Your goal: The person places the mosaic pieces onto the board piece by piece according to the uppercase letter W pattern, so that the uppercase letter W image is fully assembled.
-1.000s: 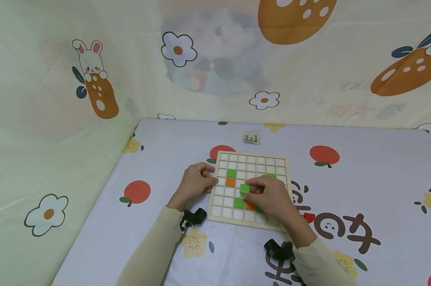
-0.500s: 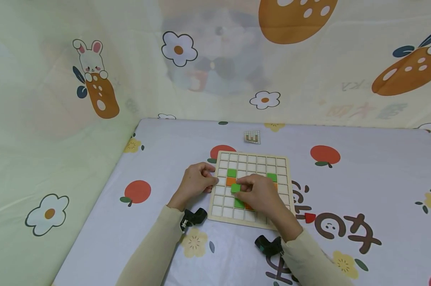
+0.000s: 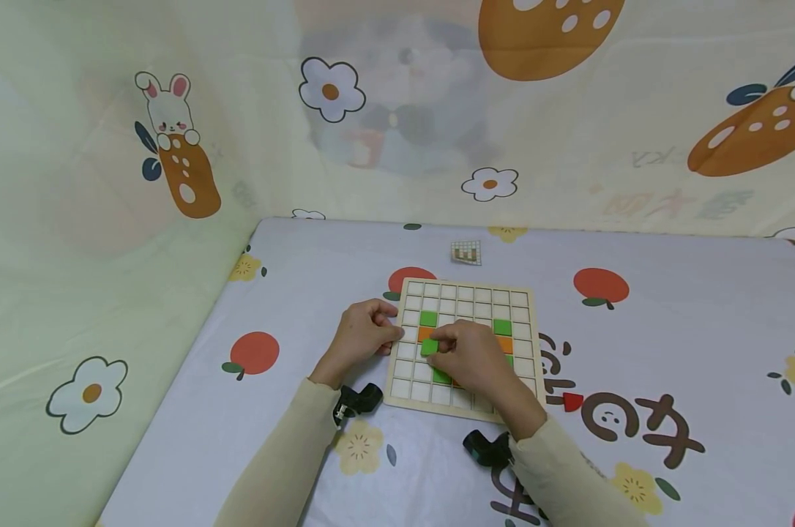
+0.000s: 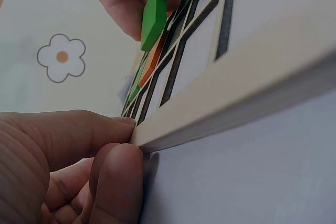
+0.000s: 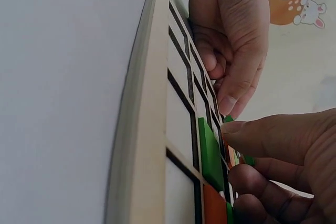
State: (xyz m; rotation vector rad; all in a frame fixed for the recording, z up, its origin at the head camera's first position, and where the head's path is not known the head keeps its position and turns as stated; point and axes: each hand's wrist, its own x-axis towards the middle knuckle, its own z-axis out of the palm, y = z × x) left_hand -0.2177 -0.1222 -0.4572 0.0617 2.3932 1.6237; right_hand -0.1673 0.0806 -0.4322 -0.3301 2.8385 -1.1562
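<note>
A square wooden grid board [image 3: 430, 408] with white cells lies on the cloth-covered table. My left hand [image 3: 361, 333] grips its left edge, thumb and a finger meeting at the rim [image 4: 173, 121]. Over the left part of the grid, my right hand [image 3: 473, 359] pinches a green square tile [image 3: 429, 348]. That tile is tilted and just above the board in the left wrist view. An orange tile [image 3: 424, 334] and a green one [image 3: 428, 318] sit in cells behind it. Farther right are another green tile [image 3: 502, 326] and an orange tile [image 3: 505, 344]. My right hand partly hides the lower tiles.
Behind the board lies a small card [image 3: 466, 252] printed with a grid pattern. Each wrist carries a black camera, the left camera [image 3: 358, 401] being near the board's front left corner. A printed cloth wall [image 3: 384, 197] rises behind the table.
My right hand has moved left across the board with the green tile, uncovering the orange tile at the right. The left hand stays at the board's edge.
</note>
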